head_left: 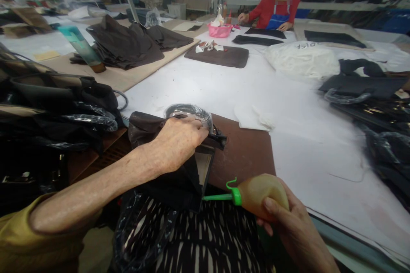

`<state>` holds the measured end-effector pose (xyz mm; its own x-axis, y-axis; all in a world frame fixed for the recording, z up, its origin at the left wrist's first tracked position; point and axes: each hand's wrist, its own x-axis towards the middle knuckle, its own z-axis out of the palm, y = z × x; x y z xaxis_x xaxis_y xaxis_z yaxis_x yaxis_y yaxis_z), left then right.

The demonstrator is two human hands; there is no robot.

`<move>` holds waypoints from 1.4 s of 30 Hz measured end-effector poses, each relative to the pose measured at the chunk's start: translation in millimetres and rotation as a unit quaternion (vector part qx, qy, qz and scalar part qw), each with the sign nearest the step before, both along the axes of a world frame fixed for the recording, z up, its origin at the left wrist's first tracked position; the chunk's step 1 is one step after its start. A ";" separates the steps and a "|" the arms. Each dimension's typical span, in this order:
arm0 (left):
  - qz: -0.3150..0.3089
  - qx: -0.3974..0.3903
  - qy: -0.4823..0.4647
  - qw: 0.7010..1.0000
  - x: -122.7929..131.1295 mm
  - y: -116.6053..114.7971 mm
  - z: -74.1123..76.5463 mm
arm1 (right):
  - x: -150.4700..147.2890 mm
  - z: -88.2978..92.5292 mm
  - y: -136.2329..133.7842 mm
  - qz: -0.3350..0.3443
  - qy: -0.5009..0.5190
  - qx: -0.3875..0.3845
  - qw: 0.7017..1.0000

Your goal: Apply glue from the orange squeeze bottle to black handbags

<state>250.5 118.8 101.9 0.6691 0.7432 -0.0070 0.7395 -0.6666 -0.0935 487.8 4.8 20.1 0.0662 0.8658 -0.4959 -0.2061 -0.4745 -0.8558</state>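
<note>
My right hand (288, 217) is wrapped round a squeeze bottle (256, 194) of amber liquid with a green cap. The bottle lies tilted sideways, its long green nozzle tip at the edge of a dark handbag (179, 187). My left hand (179, 140) is closed on the upper part of this bag, beside a handle wrapped in clear plastic (192, 111); its fingertips are partly hidden. The bag rests partly over my lap and the table edge, with a beige inner panel (203, 164) showing. Another plastic-wrapped handle (141, 243) hangs at the bottom. Beneath lies a brown board (246, 149).
Dark bags are piled at left (48, 106) and right (368, 89). On the white table (205, 83) lie dark fabric pieces (124, 42), a white plastic bundle (303, 59) and a pink basket (219, 30). A person in red (272, 8) works across the table.
</note>
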 end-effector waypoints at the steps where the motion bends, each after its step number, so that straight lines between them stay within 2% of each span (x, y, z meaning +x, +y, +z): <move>1: 0.000 -0.002 -0.001 1.000 0.3 -0.2 0.4 | -0.6 0.4 -1.8 0.000 0.003 -0.003 1.000; 8: 0.000 -0.004 0.001 1.000 1.3 0.9 -0.5 | 0.3 2.6 -13.1 0.002 -0.021 0.002 1.000; 12: 0.000 0.003 -0.005 1.000 1.0 3.2 -3.0 | 1.6 3.0 -8.7 -0.021 -0.112 0.049 0.992; 16: -0.006 0.015 -0.019 1.000 0.3 4.1 -4.8 | 3.2 -7.4 6.1 -0.024 -0.200 0.105 0.974; 25: -0.010 0.016 -0.025 1.000 -0.4 6.6 -6.0 | 11.5 -39.1 34.1 0.014 -0.258 0.154 0.954; 34: 0.010 -0.024 -0.025 0.999 -2.1 17.2 1.5 | 14.1 -53.8 53.3 0.010 -0.287 0.207 0.935; 42: 0.027 -0.047 -0.023 0.998 -3.0 31.9 8.9 | 12.3 -56.0 66.2 0.005 -0.323 0.256 0.911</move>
<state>247.5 150.7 110.8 0.6287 0.7761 -0.0486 0.7771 -0.6294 0.0013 500.1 71.0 -35.9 0.1914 0.9750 0.1127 0.4223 0.0218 -0.9062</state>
